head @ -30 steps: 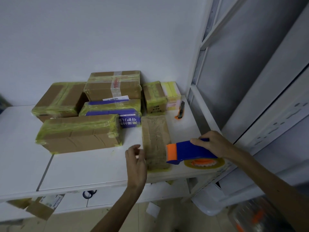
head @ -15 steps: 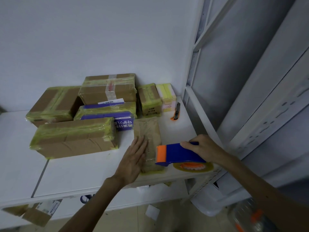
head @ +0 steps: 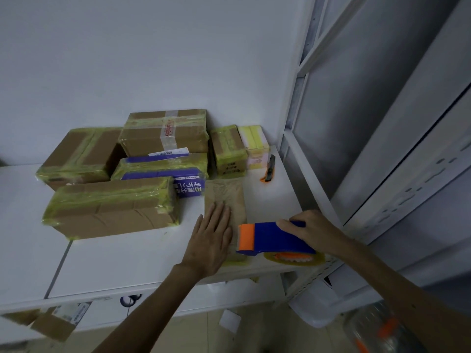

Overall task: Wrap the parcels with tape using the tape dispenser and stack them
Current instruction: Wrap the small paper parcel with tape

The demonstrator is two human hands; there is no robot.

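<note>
Fingers (head: 219, 215) of the left hand (head: 211, 240) lie straight, pressed flat on the brown parcel (head: 226, 193), lower centre of frame, on the white bench (head: 122, 266). I note the right hand (head: 314, 230) clasped round the blue tape dispenser (head: 274, 236) at the parcel's right edge.

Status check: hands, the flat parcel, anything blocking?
Left hand flat on flat brown parcel. Right hand grips tape dispenser at parcel's near end. Utility knife lies beyond, apart.

orange utility knife (head: 269, 171), perhaps scissors (head: 130, 299) below
</note>
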